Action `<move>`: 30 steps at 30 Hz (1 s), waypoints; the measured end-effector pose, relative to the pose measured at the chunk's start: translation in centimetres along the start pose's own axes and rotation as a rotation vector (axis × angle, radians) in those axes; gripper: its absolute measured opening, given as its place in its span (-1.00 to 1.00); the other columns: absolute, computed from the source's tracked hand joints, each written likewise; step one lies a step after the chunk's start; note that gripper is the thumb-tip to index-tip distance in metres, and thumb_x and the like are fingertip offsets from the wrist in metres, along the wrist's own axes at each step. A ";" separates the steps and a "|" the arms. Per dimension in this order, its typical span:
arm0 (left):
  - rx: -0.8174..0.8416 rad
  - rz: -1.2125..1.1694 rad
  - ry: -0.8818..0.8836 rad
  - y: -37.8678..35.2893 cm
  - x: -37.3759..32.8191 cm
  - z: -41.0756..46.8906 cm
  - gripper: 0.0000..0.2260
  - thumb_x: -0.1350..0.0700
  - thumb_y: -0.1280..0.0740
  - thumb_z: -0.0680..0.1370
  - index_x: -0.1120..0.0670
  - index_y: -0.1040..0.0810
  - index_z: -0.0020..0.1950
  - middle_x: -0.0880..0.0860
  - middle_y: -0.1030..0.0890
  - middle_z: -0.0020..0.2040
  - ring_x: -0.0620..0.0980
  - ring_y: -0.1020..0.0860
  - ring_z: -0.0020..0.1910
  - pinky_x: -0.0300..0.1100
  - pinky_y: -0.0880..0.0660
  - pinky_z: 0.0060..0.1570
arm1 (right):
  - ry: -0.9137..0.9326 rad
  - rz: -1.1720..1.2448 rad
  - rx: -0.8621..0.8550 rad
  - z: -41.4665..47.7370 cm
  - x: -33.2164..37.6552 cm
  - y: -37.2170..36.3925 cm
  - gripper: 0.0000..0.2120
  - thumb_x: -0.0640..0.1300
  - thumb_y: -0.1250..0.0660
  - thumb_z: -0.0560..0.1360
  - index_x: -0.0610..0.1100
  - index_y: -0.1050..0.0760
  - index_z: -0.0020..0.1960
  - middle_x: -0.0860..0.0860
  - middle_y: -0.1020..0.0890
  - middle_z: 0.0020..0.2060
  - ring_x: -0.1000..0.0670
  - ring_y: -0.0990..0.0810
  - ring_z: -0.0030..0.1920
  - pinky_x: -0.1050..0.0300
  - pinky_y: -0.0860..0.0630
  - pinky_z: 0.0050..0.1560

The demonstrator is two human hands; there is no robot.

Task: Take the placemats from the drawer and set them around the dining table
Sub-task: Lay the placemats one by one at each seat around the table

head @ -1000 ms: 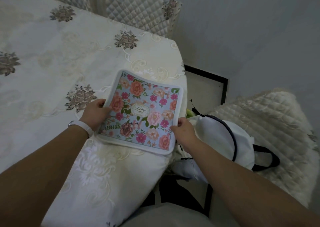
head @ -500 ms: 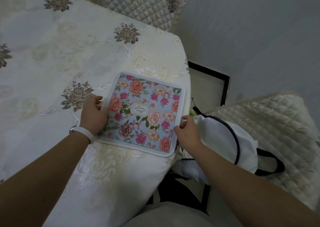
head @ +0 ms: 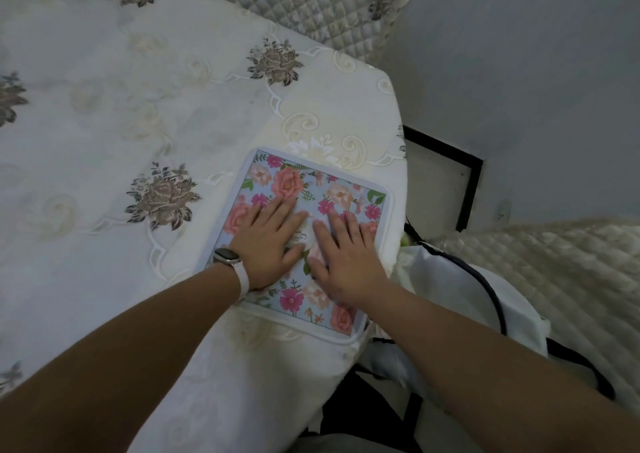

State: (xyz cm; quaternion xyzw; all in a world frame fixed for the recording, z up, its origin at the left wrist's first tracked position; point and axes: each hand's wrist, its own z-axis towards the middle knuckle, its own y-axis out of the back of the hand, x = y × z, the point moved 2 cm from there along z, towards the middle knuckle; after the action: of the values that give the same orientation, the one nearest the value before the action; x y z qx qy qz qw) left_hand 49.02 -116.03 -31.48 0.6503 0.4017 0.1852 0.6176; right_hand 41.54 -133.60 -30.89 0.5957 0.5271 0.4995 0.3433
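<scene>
Both palms are pressing flat on the floral placemat (head: 313, 206) at the table (head: 104, 106) corner. The left hand (head: 268, 241) and right hand (head: 346, 258) are lying side by side, fingers spread, gripping nothing.

Home dining room: embroidered tablecloth (head: 156, 113), quilted chair covers (head: 322, 5).

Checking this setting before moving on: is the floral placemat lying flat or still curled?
Flat, as far as visible. The placemat lies spread on the tablecloth, both hands pressing palms down on its middle; its visible edges show no lift.
</scene>
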 end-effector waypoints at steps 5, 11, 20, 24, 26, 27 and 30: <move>0.001 0.036 -0.057 0.5 0.8 3.7 -0.40 -0.23 0.07 0.60 0.00 -0.01 0.59 0.00 0.00 0.60 -0.01 0.08 0.57 0.06 0.10 0.51 | 0.093 -0.073 -0.034 4.0 -1.1 0.4 -0.32 0.28 0.00 0.59 -0.06 -0.09 0.60 -0.07 -0.13 0.59 -0.17 -0.01 0.58 -0.21 0.10 0.54; -0.012 0.057 -0.069 1.3 2.3 7.6 -0.37 -0.29 0.09 0.59 -0.03 0.06 0.60 -0.02 0.02 0.61 0.00 0.09 0.57 0.08 0.13 0.51 | 0.091 -0.055 -0.083 7.5 -3.7 1.3 -0.30 0.33 0.08 0.59 0.02 0.09 0.62 0.01 0.02 0.61 -0.08 0.11 0.59 -0.13 0.17 0.55; -0.079 0.024 0.173 1.7 5.7 9.5 -0.39 -0.34 0.12 0.58 -0.11 0.01 0.58 0.01 -0.01 0.61 0.02 0.06 0.57 0.11 0.07 0.48 | -0.147 -0.035 -0.091 8.6 -8.3 2.8 -0.23 0.39 0.20 0.56 -0.05 0.09 0.61 -0.06 0.05 0.61 -0.11 0.12 0.59 -0.12 0.16 0.54; -0.093 -0.015 0.272 1.7 7.3 7.2 -0.33 -0.37 0.18 0.56 -0.06 0.07 0.59 0.01 0.05 0.61 0.03 0.10 0.57 0.09 0.07 0.50 | -0.240 0.013 -0.076 6.5 -9.8 2.8 -0.21 0.37 0.17 0.57 -0.11 0.14 0.61 -0.11 0.12 0.61 -0.12 0.19 0.58 -0.13 0.17 0.55; -0.102 -0.012 0.291 1.5 7.7 5.7 -0.32 -0.37 0.18 0.57 -0.02 0.11 0.59 0.02 0.07 0.61 0.05 0.11 0.57 0.09 0.08 0.50 | -0.262 0.046 -0.083 5.3 -9.8 2.5 -0.23 0.33 0.13 0.58 -0.13 0.14 0.61 -0.13 0.12 0.61 -0.10 0.20 0.58 -0.13 0.17 0.55; -0.103 -0.002 0.295 1.3 7.7 4.9 -0.31 -0.36 0.17 0.58 0.00 0.12 0.60 0.04 0.08 0.61 0.05 0.12 0.57 0.09 0.08 0.50 | -0.271 0.053 -0.086 4.7 -9.6 2.3 -0.24 0.31 0.13 0.59 -0.14 0.14 0.61 -0.13 0.12 0.61 -0.09 0.21 0.58 -0.13 0.18 0.55; -0.107 0.009 0.325 0.8 7.6 2.7 -0.30 -0.33 0.14 0.58 0.05 0.12 0.60 0.08 0.07 0.61 0.06 0.11 0.57 0.08 0.08 0.50 | -0.287 0.036 -0.084 3.0 -8.4 1.7 -0.27 0.27 0.16 0.60 -0.15 0.16 0.61 -0.15 0.13 0.60 -0.09 0.22 0.58 -0.12 0.21 0.54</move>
State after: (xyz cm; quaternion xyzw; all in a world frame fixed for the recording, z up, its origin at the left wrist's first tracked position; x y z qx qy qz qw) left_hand 55.88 -112.02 -33.13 0.5798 0.4830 0.3121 0.5773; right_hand 45.37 -141.78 -32.07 0.6556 0.4405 0.4369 0.4305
